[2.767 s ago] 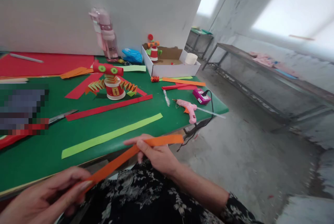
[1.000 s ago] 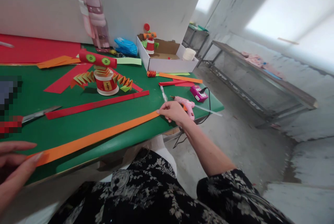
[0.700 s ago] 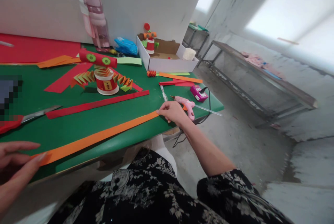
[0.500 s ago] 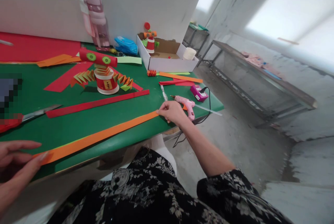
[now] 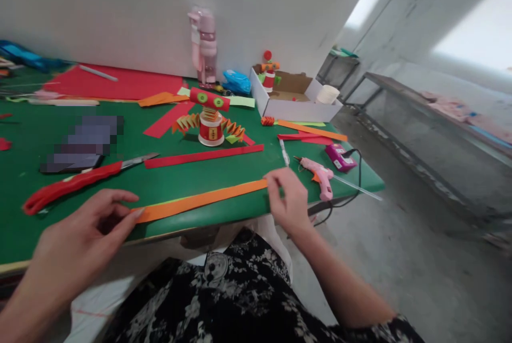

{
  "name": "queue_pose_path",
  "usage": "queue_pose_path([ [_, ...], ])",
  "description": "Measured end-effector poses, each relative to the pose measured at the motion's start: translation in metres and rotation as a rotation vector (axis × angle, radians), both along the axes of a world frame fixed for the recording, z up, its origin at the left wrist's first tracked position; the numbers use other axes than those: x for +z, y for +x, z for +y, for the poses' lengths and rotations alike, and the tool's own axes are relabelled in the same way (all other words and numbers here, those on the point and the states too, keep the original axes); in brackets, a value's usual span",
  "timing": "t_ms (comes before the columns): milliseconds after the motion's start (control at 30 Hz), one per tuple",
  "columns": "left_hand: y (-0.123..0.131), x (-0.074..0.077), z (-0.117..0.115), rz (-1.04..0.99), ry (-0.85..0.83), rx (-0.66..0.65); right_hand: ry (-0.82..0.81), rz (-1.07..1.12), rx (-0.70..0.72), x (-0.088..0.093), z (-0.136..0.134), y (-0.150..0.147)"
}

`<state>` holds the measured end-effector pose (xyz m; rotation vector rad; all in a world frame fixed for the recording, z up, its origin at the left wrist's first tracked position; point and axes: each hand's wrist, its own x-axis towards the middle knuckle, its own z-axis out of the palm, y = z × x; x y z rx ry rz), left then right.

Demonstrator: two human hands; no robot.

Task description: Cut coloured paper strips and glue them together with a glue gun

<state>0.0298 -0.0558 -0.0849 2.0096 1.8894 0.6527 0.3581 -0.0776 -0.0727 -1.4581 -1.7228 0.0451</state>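
Note:
A long orange paper strip, with a thin yellow-green edge showing behind it, stretches along the front of the green table. My left hand pinches its left end between thumb and fingers. At the strip's right end is my right hand, its thumb and forefinger closed on the tip. Behind the strip lies a red paper strip. A paper cup figure with folded paper arms and a red roll for a head stands farther back. Red-handled scissors rest beyond my left hand.
A pink glue gun with its cord lies right of my right hand, near a purple box. Behind are a white cardboard box holding another figure, a pink bottle, and red paper sheets. A blurred-out dark object lies at left.
The view has swung left, so everything sits farther right and the scissors show in full. Both hands still hold the orange strip's ends.

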Motion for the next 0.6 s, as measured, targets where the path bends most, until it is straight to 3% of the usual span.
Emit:
queue_pose_path([
  [100, 0.008, 0.013, -0.002, -0.083, -0.045, 0.029, 0.049, -0.168, 0.291, -0.009, -0.013, -0.028],
  [200, 0.007, 0.014, -0.003, -0.121, -0.058, -0.007, 0.034, -0.285, 0.429, -0.021, -0.016, -0.045],
  [400, 0.006, 0.007, -0.003, -0.169, -0.026, 0.02, -0.054, -0.399, 0.499, -0.033, -0.01, -0.06],
  [600, 0.008, 0.009, 0.001, -0.2, -0.032, -0.005, -0.069, -0.393, 0.457, -0.03, -0.004, -0.061],
])
